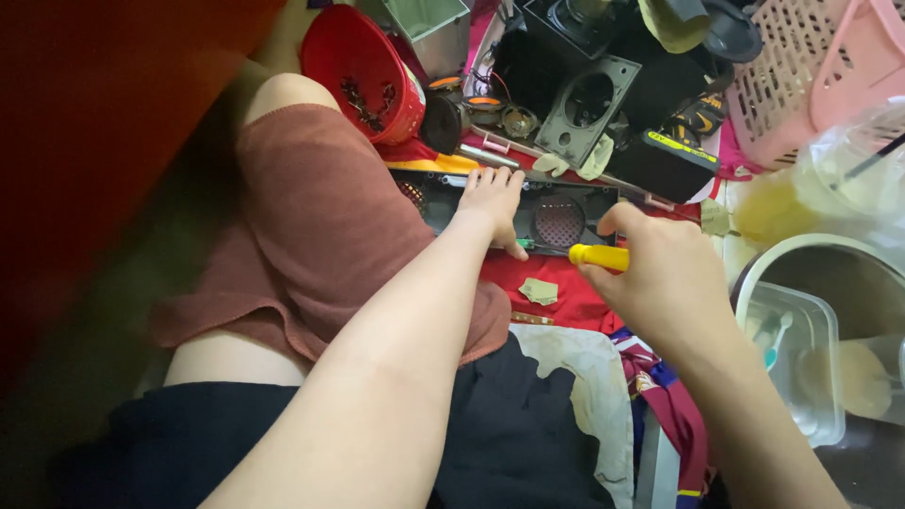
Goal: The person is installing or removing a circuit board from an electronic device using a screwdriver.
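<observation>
Right hand (pixel 665 283) gripping yellow screwdriver handle (pixel 599 256)

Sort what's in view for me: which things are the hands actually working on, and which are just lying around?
In hand:
- left hand pressing flat on the black grille panel
- right hand gripping the yellow-handled tool, aimed at that panel

Lying about:
- red bowl holding small parts
- pink basket
- grey square frame with a round hole
- clear plastic tub
- green paper scrap
</observation>
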